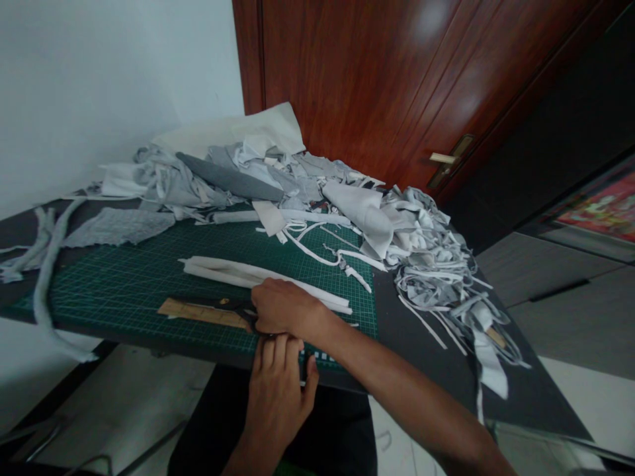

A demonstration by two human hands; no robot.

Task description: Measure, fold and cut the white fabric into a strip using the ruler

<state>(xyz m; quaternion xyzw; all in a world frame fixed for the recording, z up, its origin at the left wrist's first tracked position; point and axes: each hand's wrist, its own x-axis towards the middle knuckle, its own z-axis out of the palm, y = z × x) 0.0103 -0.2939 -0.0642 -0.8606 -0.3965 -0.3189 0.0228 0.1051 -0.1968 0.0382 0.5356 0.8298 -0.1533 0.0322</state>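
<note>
My right hand (282,307) is closed around the handles of black scissors (225,302), whose blades point left, low over the cutting mat. Under the blades lies a tan wooden strip (206,313). My left hand (278,373) rests at the mat's front edge just below the right hand, its fingers laid forward over the edge and its thumb apart. Its fingertips are close to the scissor handles; whether they touch I cannot tell. Just beyond the right hand, long strips of white fabric (233,270) lie across the green cutting mat (124,281), partly behind the hand and forearm.
Heaped grey and white fabric scraps (169,175) line the table's back, with another tangled pile (426,258) on the right. A long fabric roll (44,277) hangs over the front left edge. Behind stand a white wall and a brown door (347,73).
</note>
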